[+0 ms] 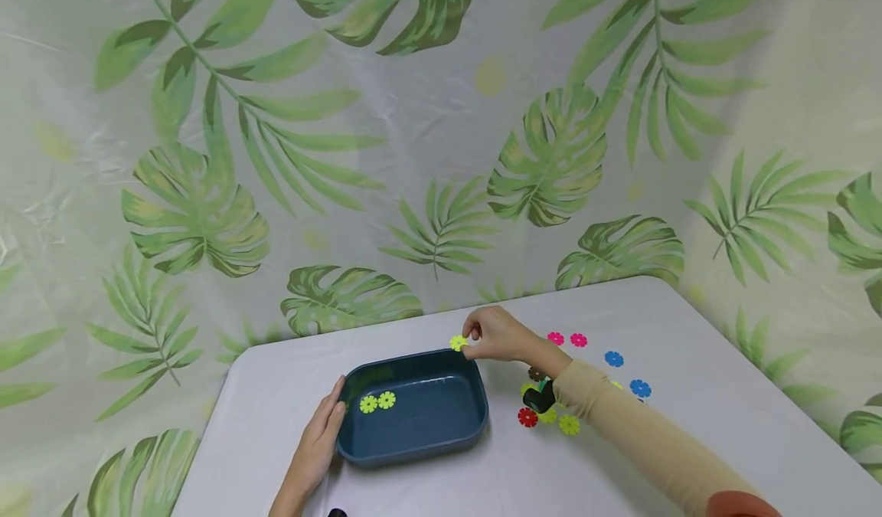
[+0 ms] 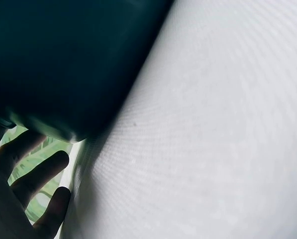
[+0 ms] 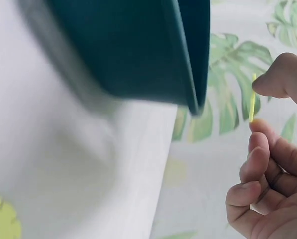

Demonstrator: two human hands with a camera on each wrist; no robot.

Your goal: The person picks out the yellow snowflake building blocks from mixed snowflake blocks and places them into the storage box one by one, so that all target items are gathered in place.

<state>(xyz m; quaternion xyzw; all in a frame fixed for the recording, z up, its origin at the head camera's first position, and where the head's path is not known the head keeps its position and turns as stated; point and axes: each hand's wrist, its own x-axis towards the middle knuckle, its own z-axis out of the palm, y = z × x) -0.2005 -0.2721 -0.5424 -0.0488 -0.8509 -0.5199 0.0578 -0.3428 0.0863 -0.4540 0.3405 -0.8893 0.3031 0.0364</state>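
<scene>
A dark teal plastic bin (image 1: 413, 456) sits on the table, with two yellow notched discs (image 1: 377, 402) on its floor near the left end. At its left side my left hand (image 1: 318, 434) rests against the outer wall and rim; in the left wrist view its fingers (image 2: 41, 174) look fairly straight and spread. My right hand (image 1: 501, 335) is just above the bin's far right corner. Its thumb and index finger pinch another yellow notched disc (image 1: 458, 342) by the edges. Seen from the right wrist, this disc (image 3: 252, 99) is edge-on, beside the bin's rim.
Right of the bin, more notched discs lie on the white table (image 1: 654, 318): pink (image 1: 579, 340), blue (image 1: 614, 358), red (image 1: 527, 417) and yellow (image 1: 569, 425). The right forearm covers some. A leaf-patterned curtain (image 1: 441, 157) hangs behind the table.
</scene>
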